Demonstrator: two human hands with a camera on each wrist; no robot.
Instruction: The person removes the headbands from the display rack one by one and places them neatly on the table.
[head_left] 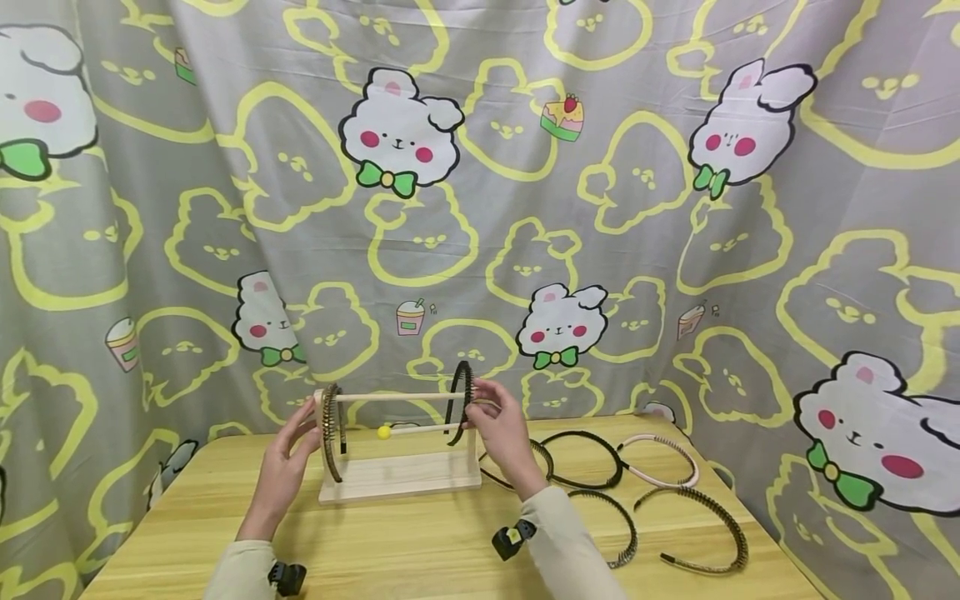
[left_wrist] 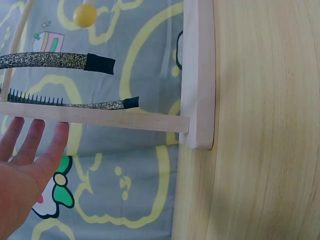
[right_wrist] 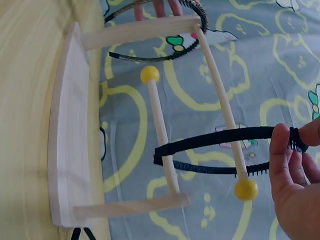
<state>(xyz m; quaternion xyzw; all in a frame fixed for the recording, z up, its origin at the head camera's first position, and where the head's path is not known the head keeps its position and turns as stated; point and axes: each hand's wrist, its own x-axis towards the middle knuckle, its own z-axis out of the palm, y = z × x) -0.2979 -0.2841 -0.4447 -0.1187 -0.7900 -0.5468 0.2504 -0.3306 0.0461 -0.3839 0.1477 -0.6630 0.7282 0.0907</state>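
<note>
A pale wooden stand point(head_left: 401, 479) has two rods, each tipped with a yellow ball. My right hand point(head_left: 510, 433) pinches a black toothed headband point(right_wrist: 220, 136) between thumb and fingers at its curved part. The upper rod point(right_wrist: 217, 82) passes through this headband near the rod's yellow ball end point(right_wrist: 246, 190); its tips overlap the lower rod point(right_wrist: 160, 115) in the right wrist view. A glittery dark-gold headband point(head_left: 328, 429) hangs at the left upright. My left hand point(head_left: 281, 462) touches that upright point(left_wrist: 100, 115) with straight, spread fingertips.
On the wooden table point(head_left: 405, 550), several headbands lie right of the stand: a black one point(head_left: 617, 477), a pink one point(head_left: 694, 473), a brown one point(head_left: 742, 542) and a dark one point(head_left: 633, 533) among them. A patterned grey curtain point(head_left: 480, 200) hangs behind the table.
</note>
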